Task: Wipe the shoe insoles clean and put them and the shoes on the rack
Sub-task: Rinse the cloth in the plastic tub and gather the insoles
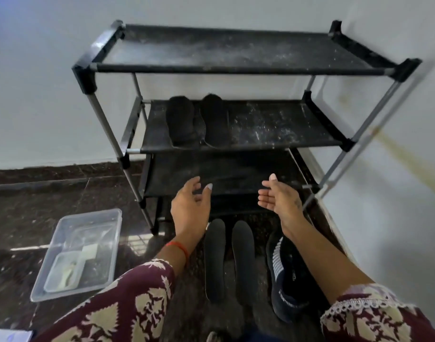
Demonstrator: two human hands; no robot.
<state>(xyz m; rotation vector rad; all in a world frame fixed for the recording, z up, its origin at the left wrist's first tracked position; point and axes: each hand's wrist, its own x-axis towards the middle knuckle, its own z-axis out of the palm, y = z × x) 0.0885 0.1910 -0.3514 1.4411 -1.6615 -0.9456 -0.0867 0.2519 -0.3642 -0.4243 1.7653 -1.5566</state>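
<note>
1. Nearest you, two dark insoles (230, 260) lie flat on the floor (38, 206), side by side, long axes running near to far, toes toward the rack. They sit between your forearms, below and nearer than both hands.
2. Just right of them lies a dark shoe (284, 280) with white stripes, partly hidden under your right forearm; its long axis also runs near to far.
3. To the left on the floor stands a clear plastic tub (63, 243) holding a smaller container; its contents are too blurred to name, possibly a cloth.
4. Your left hand (190, 206) hovers empty with fingers relaxed, just beyond the left insole's toe. Your right hand (278, 196) is likewise empty, palm turned inward, fingers loosely spread, the grip holding nothing.
5. Judged from this, the left hand is nearer the insoles and the right hand nearer the shoe; either must draw back toward you and down.
6. Farther off, the black rack (236, 70) stands against the wall, two dark insole-like pieces (199, 122) already on its middle shelf, left side.
</note>
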